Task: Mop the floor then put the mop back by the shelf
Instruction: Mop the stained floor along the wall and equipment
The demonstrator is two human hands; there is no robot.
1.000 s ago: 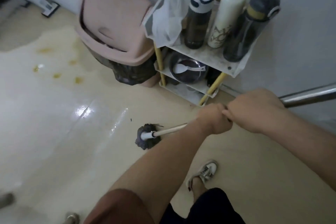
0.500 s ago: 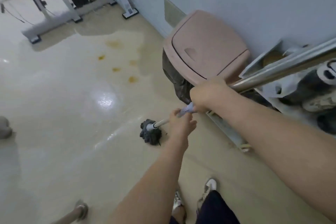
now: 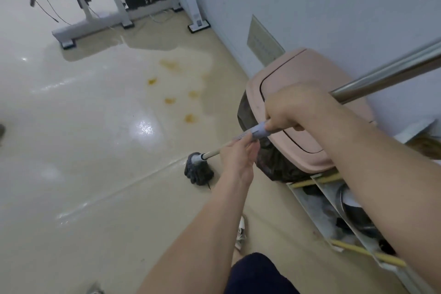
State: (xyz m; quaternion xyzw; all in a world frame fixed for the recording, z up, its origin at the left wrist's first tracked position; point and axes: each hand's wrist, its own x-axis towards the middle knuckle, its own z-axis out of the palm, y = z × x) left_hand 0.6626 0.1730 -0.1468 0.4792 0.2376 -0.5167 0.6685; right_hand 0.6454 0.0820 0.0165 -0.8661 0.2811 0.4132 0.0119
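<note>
Glossy beige floor (image 3: 71, 162) shows yellow stains (image 3: 170, 100) near the pink bin (image 3: 310, 107). My right grip (image 3: 293, 107) clasps the mop (image 3: 381, 73) at its grey collar (image 3: 260, 130), and my left grip (image 3: 238, 154) wraps it lower down. Its head (image 3: 199, 172) rests on the floor short of them. I judge the mopping underway: next, push forward across those stains.

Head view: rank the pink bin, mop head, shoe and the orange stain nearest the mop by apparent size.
1. pink bin, clearly largest.
2. mop head.
3. shoe and orange stain: unranked, since the arm hides most of the shoe and its visible strip looks similar to the stain.
</note>
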